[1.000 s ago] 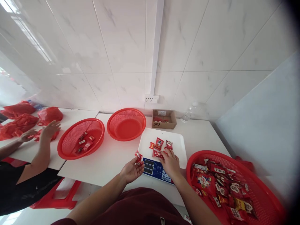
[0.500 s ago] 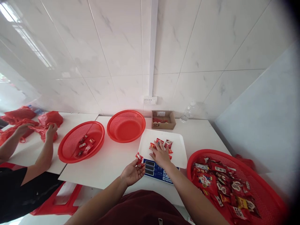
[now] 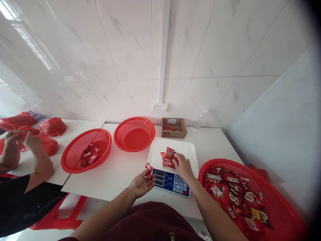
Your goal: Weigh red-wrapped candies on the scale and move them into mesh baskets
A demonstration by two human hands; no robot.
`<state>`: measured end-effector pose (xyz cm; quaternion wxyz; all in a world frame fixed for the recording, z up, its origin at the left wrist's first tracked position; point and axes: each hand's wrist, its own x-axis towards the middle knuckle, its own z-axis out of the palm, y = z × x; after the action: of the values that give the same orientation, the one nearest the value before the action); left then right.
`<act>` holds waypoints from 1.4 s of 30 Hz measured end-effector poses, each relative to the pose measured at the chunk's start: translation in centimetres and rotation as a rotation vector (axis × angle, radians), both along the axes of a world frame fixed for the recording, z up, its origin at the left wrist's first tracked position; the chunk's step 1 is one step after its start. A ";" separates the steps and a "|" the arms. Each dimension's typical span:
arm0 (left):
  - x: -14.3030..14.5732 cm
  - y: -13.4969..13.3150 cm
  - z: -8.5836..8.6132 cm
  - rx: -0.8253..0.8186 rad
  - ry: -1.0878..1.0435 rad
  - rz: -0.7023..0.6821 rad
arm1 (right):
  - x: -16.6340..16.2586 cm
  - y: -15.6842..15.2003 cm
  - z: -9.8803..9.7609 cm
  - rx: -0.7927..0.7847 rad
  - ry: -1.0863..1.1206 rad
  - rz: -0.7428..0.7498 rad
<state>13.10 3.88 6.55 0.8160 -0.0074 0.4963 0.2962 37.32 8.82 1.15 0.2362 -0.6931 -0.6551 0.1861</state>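
Observation:
Several small red snack packets (image 3: 169,162) lie bunched on the white pan (image 3: 187,150) of a digital scale with a blue keypad panel (image 3: 173,182). My right hand (image 3: 184,168) rests at the right side of this bunch, its fingers curled over packets there; part of what they grip is hidden. Just off the scale's front left corner, my left hand (image 3: 142,183) is turned palm up. Its fingers are closed around a red snack packet (image 3: 149,169), and whether a second one lies beneath is unclear.
A large red basket (image 3: 283,197) full of packets stands right. Left are a red basket (image 3: 75,150) with several packets and another red basket (image 3: 135,135). Behind are a cardboard box (image 3: 175,134) and a clear bottle (image 3: 199,122). A co-worker's hands (image 3: 32,142) handle red bags (image 3: 51,127).
My right hand has slid right off the top of the packets to their right side, and they now lie closer together. My left hand stays put. The co-worker's hands have drawn together.

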 end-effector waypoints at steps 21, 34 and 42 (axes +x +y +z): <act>2.9 -3.7 -0.3 0.657 0.348 -0.808 | -3.7 -13.2 4.6 -0.646 1.186 -0.147; 2.7 -5.2 2.0 0.719 0.317 -0.941 | -4.7 -15.3 3.5 -0.670 1.156 -0.051; 2.0 -6.5 2.2 0.872 0.546 -1.097 | -5.6 -15.4 3.3 -0.570 0.857 0.217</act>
<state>15.14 -2.61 8.74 0.6234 0.6387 0.4511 0.0082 31.75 -6.61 4.43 0.2644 -0.5198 -0.4910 0.6471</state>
